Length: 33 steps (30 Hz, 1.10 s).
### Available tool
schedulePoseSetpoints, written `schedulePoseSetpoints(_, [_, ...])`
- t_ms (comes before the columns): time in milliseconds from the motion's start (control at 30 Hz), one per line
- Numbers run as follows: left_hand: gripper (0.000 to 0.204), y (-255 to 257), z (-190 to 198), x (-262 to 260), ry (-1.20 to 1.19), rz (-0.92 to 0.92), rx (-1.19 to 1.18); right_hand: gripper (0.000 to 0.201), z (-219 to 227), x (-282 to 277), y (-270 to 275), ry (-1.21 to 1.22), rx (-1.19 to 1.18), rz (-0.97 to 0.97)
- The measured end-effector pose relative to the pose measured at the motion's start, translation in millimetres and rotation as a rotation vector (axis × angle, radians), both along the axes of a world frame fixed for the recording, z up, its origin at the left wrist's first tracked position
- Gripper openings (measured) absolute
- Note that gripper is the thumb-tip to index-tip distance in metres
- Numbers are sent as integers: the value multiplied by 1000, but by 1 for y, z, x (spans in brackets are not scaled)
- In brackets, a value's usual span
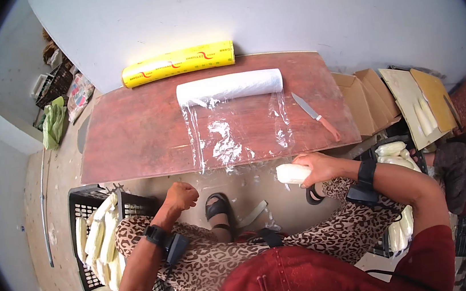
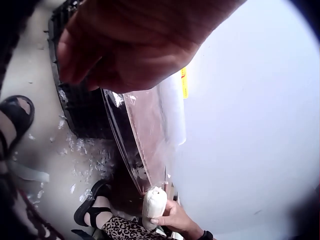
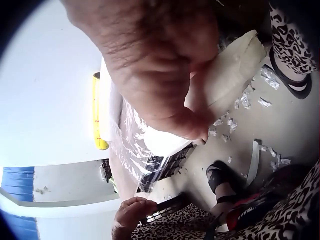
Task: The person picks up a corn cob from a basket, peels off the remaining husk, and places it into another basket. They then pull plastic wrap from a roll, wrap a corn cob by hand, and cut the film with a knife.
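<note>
My right hand (image 1: 319, 167) grips a thick, pale ear of corn (image 1: 292, 174), husk still on, just off the table's front edge. In the left wrist view the blunt end of the corn (image 2: 154, 202) points up; in the right wrist view the fingers wrap its middle. My left hand (image 1: 180, 197) hovers in front of the table with loosely curled fingers and nothing visible in them. Clear cling film (image 1: 223, 138) runs from a white roll (image 1: 229, 86) across the reddish table (image 1: 128, 134) and over its front edge, between the hands.
A knife (image 1: 317, 116) lies at the table's right, and a yellow printed roll (image 1: 177, 63) at the back. Black crates with pale corn (image 1: 102, 235) stand left and right of my legs. Cardboard boxes (image 1: 363, 102) and another person (image 1: 465, 165) are at the right. Film scraps litter the floor.
</note>
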State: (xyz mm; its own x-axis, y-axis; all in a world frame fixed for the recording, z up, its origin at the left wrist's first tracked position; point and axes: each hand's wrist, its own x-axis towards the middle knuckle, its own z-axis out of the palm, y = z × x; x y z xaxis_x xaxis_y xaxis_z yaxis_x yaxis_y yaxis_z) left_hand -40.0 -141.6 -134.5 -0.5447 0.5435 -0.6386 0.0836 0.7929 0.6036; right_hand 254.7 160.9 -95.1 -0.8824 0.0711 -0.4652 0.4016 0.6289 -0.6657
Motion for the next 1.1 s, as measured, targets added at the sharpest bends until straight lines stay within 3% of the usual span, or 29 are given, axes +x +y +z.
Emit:
schedulePoseSetpoints(167, [21, 3, -23, -4, 91, -81, -38, 64, -7, -3, -1, 56, 9, 11])
schedulePoseSetpoints(367, [25, 5, -41, 0, 245, -237, -60, 61, -8, -3, -2, -66, 63, 133])
schedulePoseSetpoints(467, [23, 5, -45, 1, 244, -247, -66, 58, -7, -5, -3, -218, 120, 244])
schedulePoseSetpoints(567, [19, 5, -54, -2, 277, -256, -69, 55, 12, -3, -17, -331, 395, 438])
schedulePoseSetpoints(667, [21, 6, -53, -1, 271, -259, -69, 54, 18, -8, -32, -517, 493, 646])
schedulePoseSetpoints(700, [24, 6, -49, 0, 253, -255, -80, 53, 25, -11, -35, -539, 423, 692])
schedulePoseSetpoints(800, [29, 6, -44, 5, 233, -227, -87, 52, 66, -31, -49, -353, 77, 681])
schedulePoseSetpoints(867, [29, 6, -43, 6, 240, -219, -90, 53, 98, -51, -63, 21, -104, 541])
schedulePoseSetpoints(933, [29, 7, -40, 7, 257, -221, -96, 56, 102, -80, -73, 329, -60, 419])
schedulePoseSetpoints(1000, [28, 6, -47, 6, 256, -195, -65, 58, 95, -109, -80, 485, 153, 299])
schedulePoseSetpoints(1100, [28, -1, -46, 4, 248, -178, -22, 62, 53, -130, -77, 676, 534, 282])
